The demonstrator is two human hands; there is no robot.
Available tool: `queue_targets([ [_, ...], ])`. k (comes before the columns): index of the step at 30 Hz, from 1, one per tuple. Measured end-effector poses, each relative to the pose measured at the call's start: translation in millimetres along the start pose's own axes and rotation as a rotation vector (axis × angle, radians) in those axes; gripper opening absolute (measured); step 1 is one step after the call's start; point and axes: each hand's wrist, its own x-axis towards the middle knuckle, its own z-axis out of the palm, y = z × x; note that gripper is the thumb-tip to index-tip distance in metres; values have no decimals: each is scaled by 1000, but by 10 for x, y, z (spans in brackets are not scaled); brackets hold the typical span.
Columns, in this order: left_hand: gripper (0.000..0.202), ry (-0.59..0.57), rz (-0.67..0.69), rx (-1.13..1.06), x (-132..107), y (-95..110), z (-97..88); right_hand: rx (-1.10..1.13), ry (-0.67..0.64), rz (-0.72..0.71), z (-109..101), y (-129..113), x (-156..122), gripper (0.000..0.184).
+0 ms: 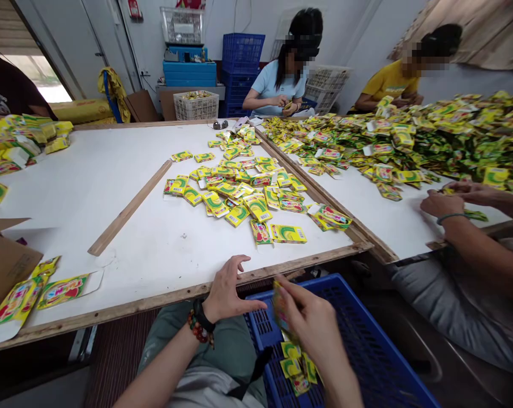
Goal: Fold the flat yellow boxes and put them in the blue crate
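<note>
My right hand pinches a flat yellow-and-green card packet above a blue plastic crate, apparently a placing step calling for a looser grip; my empty left hand spreads wide; similar packets heap the white tabletop beyond.

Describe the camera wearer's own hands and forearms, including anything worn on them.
Both hands are gloveless, and no sleeve shows on either forearm. The left hand has a plain black band at the wrist, next to a bracelet of round, multicoloured beads. The right hand shows nothing worn at the wrist.
</note>
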Motion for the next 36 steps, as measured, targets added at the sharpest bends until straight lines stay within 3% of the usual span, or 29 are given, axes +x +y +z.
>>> queue_targets([
  [2,57,39,-26,-16,12,3,20,-247,-17,116,-127,243,110,44],
  [4,35,56,-40,2,25,-3,65,-355,-69,113,-130,466,404,55],
  [8,15,93,-52,-20,26,-23,116,-275,-202,44,51,789,1273,84],
  [10,13,153,-103,-62,20,-26,94,-206,-242,-10,85,872,1598,83],
  [12,19,206,-151,-90,25,-14,54,-149,-253,-64,56,893,1720,73],
  [15,49,243,-128,-100,69,40,7,136,-196,-121,14,773,1496,69],
  [18,87,178,-5,-64,145,104,2,790,-297,-103,127,442,989,75],
  [20,92,132,49,-39,178,125,17,1077,-406,-36,279,160,679,71],
  [22,86,144,24,0,171,119,33,1223,-396,57,437,-89,481,60],
  [26,82,207,-112,93,59,53,44,1306,-233,262,631,-351,397,47],
  [30,67,258,-59,185,-41,-29,54,1325,-160,387,648,-419,430,38],
  [33,48,248,31,220,-60,-79,74,1233,-136,295,589,-436,392,39],
  [36,58,222,43,164,-51,-94,82,954,-100,98,525,-425,322,35],
])
